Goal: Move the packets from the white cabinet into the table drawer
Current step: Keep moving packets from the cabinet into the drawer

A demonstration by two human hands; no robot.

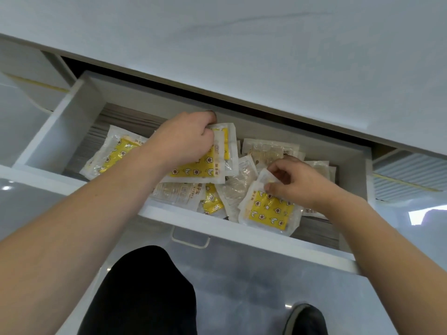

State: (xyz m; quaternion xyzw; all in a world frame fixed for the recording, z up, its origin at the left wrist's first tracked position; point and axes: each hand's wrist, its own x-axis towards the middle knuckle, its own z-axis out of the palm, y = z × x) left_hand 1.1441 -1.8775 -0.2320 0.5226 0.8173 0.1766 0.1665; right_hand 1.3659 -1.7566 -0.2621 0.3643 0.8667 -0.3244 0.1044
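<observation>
The white table drawer [242, 232] is pulled open under the white tabletop [242, 56]. Several clear packets with yellow patterned cards lie in a loose heap inside. My left hand [186, 139] reaches to the back of the drawer and grips a yellow packet [205, 165] by its top edge. My right hand [297, 182] pinches the upper corner of another yellow packet [268, 211] that leans against the drawer's front wall. One more yellow packet [113, 153] lies at the left. The white cabinet is out of view.
The drawer's left side wall [60, 131] and front handle [191, 240] are visible. Below the drawer is a glossy grey floor with my dark trouser leg [145, 293] and a black shoe [307, 320].
</observation>
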